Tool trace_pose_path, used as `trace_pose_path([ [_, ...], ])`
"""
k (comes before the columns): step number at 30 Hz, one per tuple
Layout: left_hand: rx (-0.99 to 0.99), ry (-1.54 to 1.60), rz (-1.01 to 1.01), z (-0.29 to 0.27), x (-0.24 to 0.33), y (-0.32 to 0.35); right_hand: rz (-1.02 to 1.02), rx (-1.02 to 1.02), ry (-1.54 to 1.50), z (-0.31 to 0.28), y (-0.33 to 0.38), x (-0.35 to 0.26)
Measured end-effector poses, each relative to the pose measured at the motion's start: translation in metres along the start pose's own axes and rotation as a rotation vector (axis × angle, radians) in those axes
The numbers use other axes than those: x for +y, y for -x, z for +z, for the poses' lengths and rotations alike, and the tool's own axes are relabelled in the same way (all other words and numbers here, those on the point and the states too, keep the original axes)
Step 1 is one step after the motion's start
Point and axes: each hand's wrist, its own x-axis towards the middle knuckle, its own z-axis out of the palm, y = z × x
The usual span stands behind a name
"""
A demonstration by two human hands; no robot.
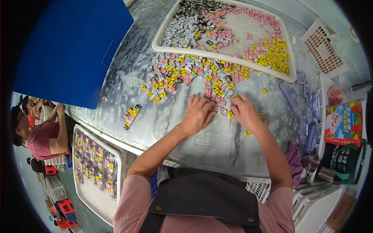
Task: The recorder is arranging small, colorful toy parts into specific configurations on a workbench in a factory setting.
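Observation:
My left hand [197,115] lies palm down on the grey table [175,145], fingers stretched along the left side of a narrow strip of small wrapped pieces [220,101]. Opposite it my right hand [246,111] has its fingers apart, their tips touching the right side of the strip. The pieces are pink, white and yellow, and I cannot tell what is inside them. Beyond my hands a loose heap of such pieces [167,72], some black, spreads up to a white tray [186,49]. The undersides of my fingers are hidden.
A small block of grouped pieces [132,116] lies at the left. At the right are clear plastic cases [289,97], a white basket [322,48] and a purple cloth [294,163]. A white tray of filled packs [91,196] stands lower left, near a blue panel [70,50] and another person [46,136].

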Motion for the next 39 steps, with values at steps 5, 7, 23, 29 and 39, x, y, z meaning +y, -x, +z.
trace_pose_path([
  [5,0.018,-0.071,0.022,-0.011,-0.026,0.008,0.001,0.033,0.175,-0.002,-0.014,0.016],
  [7,0.026,-0.105,-0.021,-0.015,-0.031,0.011,0.01,0.048,0.153,0.002,-0.004,0.032],
  [23,0.057,-0.123,-0.057,0.014,0.01,0.004,0.209,0.109,-0.158,0.026,0.023,0.013],
  [29,0.067,-0.071,-0.089,0.014,0.004,0.01,0.043,0.082,0.099,0.016,-0.008,-0.006],
  [39,0.046,-0.071,-0.073,0.01,-0.004,0.016,0.062,-0.078,0.217,-0.007,-0.002,0.007],
])
